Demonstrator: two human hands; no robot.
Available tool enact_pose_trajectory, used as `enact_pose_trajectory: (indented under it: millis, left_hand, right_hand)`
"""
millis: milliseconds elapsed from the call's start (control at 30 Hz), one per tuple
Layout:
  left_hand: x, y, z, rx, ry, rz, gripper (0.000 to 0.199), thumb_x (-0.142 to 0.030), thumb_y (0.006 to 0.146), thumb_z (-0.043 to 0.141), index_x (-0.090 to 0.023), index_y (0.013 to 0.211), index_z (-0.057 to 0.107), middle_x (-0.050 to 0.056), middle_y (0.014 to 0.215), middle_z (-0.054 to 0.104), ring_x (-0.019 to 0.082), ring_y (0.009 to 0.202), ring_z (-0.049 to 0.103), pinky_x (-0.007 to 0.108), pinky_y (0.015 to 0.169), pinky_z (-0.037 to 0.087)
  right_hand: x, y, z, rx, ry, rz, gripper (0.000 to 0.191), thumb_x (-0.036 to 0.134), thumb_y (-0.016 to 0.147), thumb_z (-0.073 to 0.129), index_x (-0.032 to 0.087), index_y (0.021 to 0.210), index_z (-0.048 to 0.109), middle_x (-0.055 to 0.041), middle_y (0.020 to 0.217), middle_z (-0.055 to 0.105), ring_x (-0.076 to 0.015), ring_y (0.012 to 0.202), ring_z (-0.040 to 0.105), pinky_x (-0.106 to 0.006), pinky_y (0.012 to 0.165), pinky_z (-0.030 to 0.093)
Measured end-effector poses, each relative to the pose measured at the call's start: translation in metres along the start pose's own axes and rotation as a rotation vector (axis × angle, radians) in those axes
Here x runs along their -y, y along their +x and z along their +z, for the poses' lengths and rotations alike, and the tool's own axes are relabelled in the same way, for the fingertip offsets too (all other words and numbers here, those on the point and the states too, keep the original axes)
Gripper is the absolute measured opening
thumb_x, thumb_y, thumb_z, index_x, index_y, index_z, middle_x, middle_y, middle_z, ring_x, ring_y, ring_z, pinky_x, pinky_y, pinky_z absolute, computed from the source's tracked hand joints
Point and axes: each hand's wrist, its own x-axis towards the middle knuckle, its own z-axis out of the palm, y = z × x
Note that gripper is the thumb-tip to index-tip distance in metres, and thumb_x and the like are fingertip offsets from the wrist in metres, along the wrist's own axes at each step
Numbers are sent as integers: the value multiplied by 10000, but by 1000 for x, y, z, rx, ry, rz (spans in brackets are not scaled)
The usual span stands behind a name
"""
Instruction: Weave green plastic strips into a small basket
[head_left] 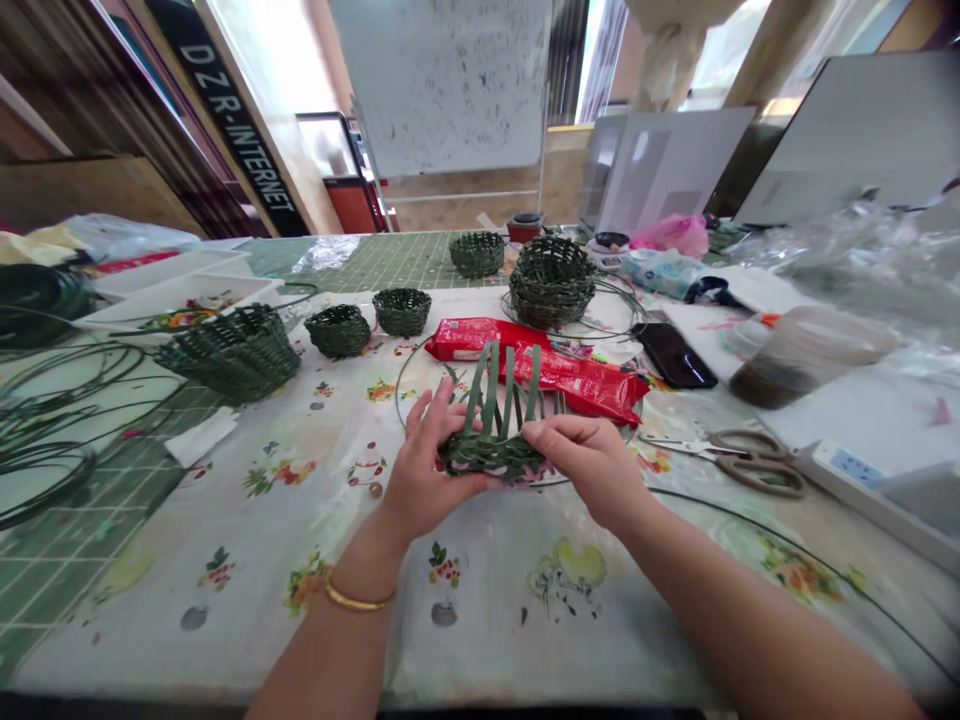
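**Two hands on a half-woven green basket**

The left hand point(424, 465) closes on the half-woven basket point(495, 457) from its left side, thumb along the near wall and the other fingers behind, some of them raised. The right hand point(592, 460) pinches at the basket's right side, thumb and forefinger together on the weave; which strand lies between them is too small to tell. Several flat green strips point(510, 385) stand up from the woven base, which is just above the flowered tablecloth point(247, 580); whether it touches the cloth is unclear. A gold bangle point(360, 597) circles the left wrist.

Just behind the basket lie red packets point(589, 385). To the right, scissors point(757, 463) rest with their blades pointing toward the hands, and a long dark strand point(757, 518) runs past them toward the near right corner. Beyond are a black phone point(679, 355) and a plastic container point(810, 350) with dark contents.

Farther back on the left stand two small baskets point(401, 311) near each other, with a larger basket point(236, 350) beside them, near a white tray point(187, 290) and coiled strands point(45, 430). A tall basket point(551, 280) and a round one point(477, 254) stand at the back.
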Motion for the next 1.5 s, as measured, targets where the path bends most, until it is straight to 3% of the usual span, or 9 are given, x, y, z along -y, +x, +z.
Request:
enact_pose_trajectory:
  millis: [267,400,533,700,900,1133,1267,1367,1500]
  left_hand:
    - [-6,-7,-6,92,-339,-113,1081,-483,650,746,-248,1479,93,115,1078,658,301,1121,559,506,1025,366]
    - [-13,-5,-11,129,-612,-381,1009,-395,701,735,-237,1478,111,84,930,711,276,1057,609,449,931,475]
    - [-22,-2,-12,163,-706,-638,993,-202,675,766,-310,1462,170,53,901,722,210,790,689,325,683,577]
    - [-27,-2,-7,29,-665,-575,929,-163,679,752,-336,1441,248,59,941,716,208,832,688,331,720,592]
    - [-23,0,-7,16,-769,-635,922,-157,683,747,-291,1441,240,65,948,719,205,853,692,330,733,594]
    - [-26,3,-10,-69,-835,-638,863,-112,631,772,-229,1386,369,36,805,734,195,783,703,264,646,593]
    - [-26,3,-8,-119,-894,-675,880,-131,614,783,-248,1381,370,8,750,730,187,712,702,274,620,595]
    - [-26,5,-6,-172,-926,-742,863,-145,617,782,-256,1369,374,-2,746,728,171,664,697,264,605,591]
    - [-27,7,-4,-217,-921,-758,866,-158,630,773,-256,1378,348,6,772,731,187,705,706,287,637,598]
  right_hand:
    - [-2,-4,4,23,-127,8,339,455,749,655,160,584,632,30,474,523,-76,454,439,-207,439,319]
    - [-3,-5,8,15,-192,14,324,468,746,648,166,629,633,24,478,538,-94,440,476,-216,427,347]
    - [-2,-8,10,41,-287,-13,307,454,774,622,177,640,632,11,477,578,-101,428,500,-216,421,356]
    - [-3,-10,10,8,-365,-123,309,444,802,602,178,650,638,-3,513,611,-102,472,514,-217,449,364]
    - [-2,-8,8,14,-299,-139,279,402,815,598,176,655,630,9,521,604,-94,475,519,-208,452,379]
    - [-1,-8,0,167,-302,-166,200,347,834,584,166,787,656,-9,610,638,-115,545,578,-230,511,443]
    - [0,-10,-2,132,-459,-383,163,298,859,553,188,898,666,-8,683,628,-105,578,577,-231,542,444]
    - [0,-12,-1,155,-716,-577,259,335,848,572,240,1070,665,-18,763,632,-103,609,574,-236,562,429]
    - [-2,-14,2,95,-784,-546,535,433,782,646,242,1265,521,-43,941,659,-102,620,597,-240,605,457]
